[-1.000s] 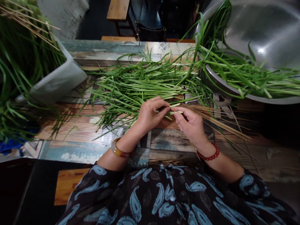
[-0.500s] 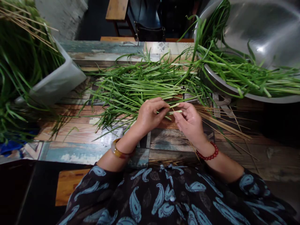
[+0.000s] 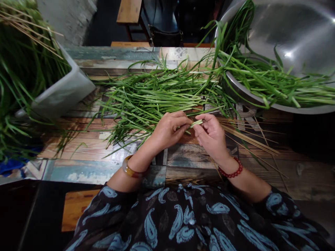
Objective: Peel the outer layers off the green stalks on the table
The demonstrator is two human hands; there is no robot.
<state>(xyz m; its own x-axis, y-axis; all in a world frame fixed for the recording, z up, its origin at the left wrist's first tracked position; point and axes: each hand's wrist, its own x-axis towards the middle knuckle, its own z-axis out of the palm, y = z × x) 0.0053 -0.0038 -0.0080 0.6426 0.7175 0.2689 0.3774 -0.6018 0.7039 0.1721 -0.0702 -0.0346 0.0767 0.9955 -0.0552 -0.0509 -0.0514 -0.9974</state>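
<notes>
L hand (image 3: 171,129): thumb + fingers pinching green stalks (image 3: 196,123) just behind pale ends. R hand (image 3: 211,137): pinching at same ends; can't tell if thin stick also in grip. Stalks' long axis approx. L–R, between hands, ends twd R, R hand nearer tips. Leafy pile (image 3: 157,96) just beyond on tabletop (image 3: 187,156); sticks (image 3: 251,141) R of R hand.

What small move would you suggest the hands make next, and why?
I would probably have the right hand gently even up the pale stem ends, since they jut close together from the grip of the left hand, with the right fingertips right beside them.
</notes>
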